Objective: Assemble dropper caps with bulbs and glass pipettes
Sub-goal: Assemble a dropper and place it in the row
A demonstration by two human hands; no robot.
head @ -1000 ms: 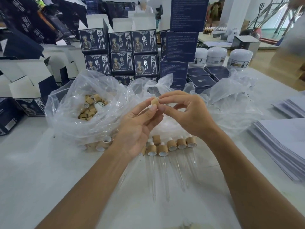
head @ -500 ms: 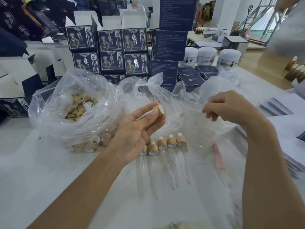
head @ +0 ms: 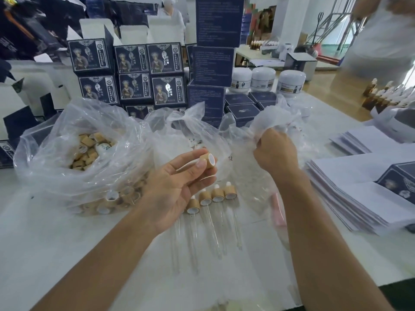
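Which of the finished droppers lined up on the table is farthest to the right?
The finished dropper at the right end of the row of four, nearest the right arm. Its wood-coloured cap and white bulb sit highest in the picture; the other three step down leftward toward the left hand.

Left hand point(head: 177, 187) palm-up, fingers point(head: 197, 168) pinching; right hand point(head: 275, 151) fisted, raised.

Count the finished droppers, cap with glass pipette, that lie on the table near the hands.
4, in a row below the left hand: first, second, third, fourth. The left hand may hide more.
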